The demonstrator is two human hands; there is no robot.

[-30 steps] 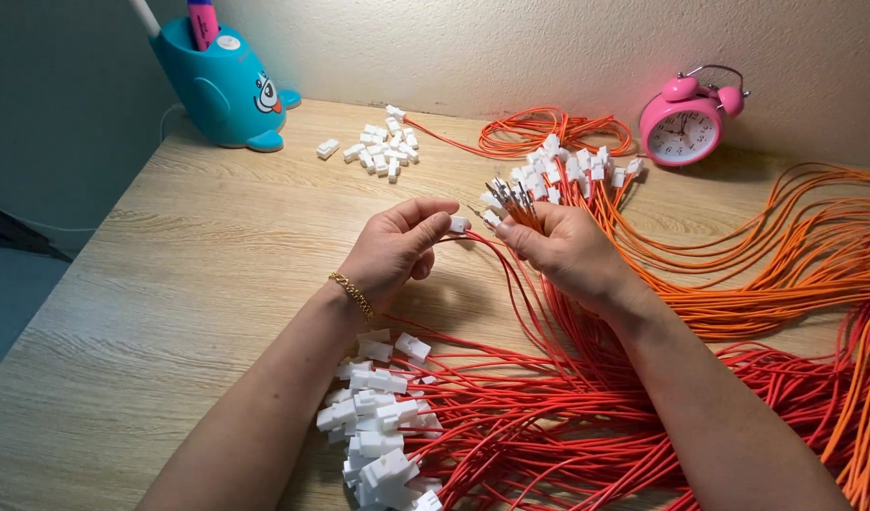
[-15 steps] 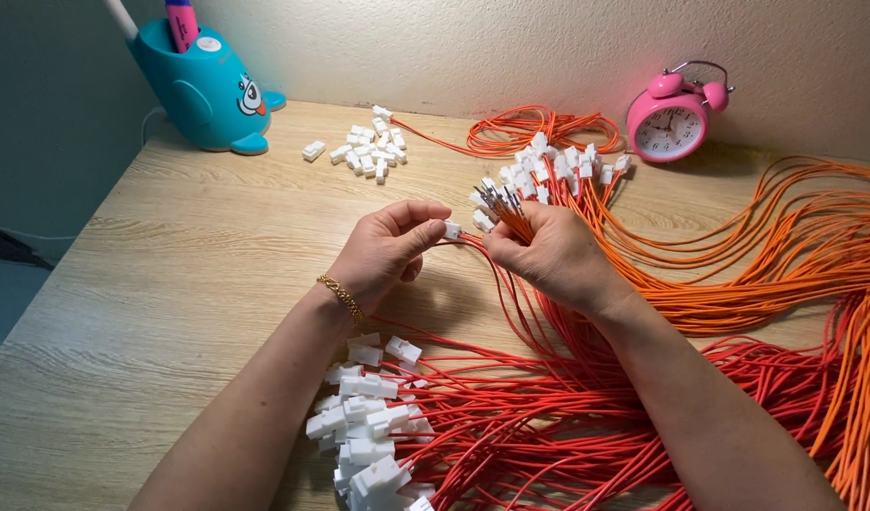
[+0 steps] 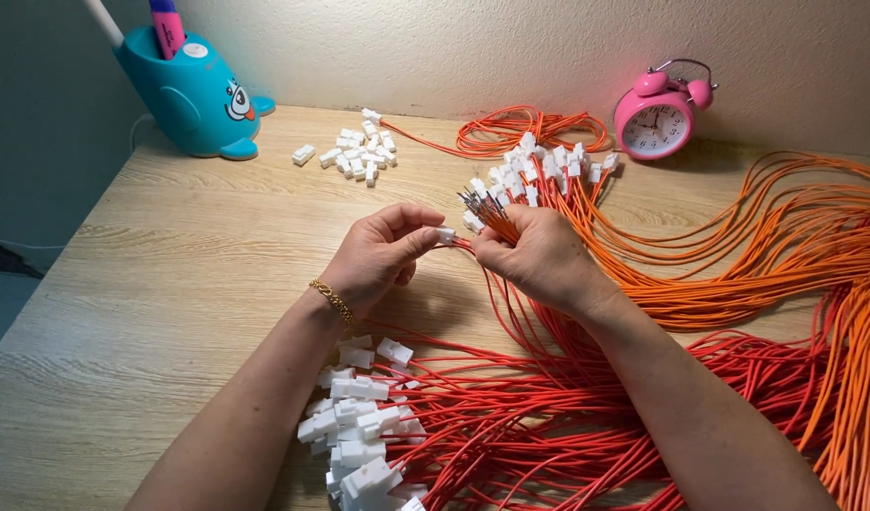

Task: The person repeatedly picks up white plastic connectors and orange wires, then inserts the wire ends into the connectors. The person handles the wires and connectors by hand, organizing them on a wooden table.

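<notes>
Hands are meeting in the middle of the wooden table (image 3: 170, 284). Your left hand (image 3: 378, 260) is pinching a small white plug (image 3: 444, 235) between the thumb and the first finger. The other fingers are curling in. You are wearing a gold bracelet (image 3: 333, 303) on that wrist.

Your right hand (image 3: 539, 257) is closing around a bunch of orange wires (image 3: 497, 216). The metal tips of the wires are sticking up out of the top of your fist. The white plug is sitting right between your two hands, and it is touching a wire coming from your right hand.

More wires with white plugs on their ends (image 3: 539, 166) are lying just behind your right hand. A big heap of red wires (image 3: 549, 426) is lying under your arms, near you. Their white plugs (image 3: 359, 416) are bunching up beside your left arm. Long orange wires (image 3: 785, 246) are running off to the right side.

A little pile of loose white plugs (image 3: 359, 156) is lying far back on the table. A blue pen holder (image 3: 189, 95) shaped like an animal is standing in the back left corner. A pink alarm clock (image 3: 657, 118) is standing by the wall on the right.
</notes>
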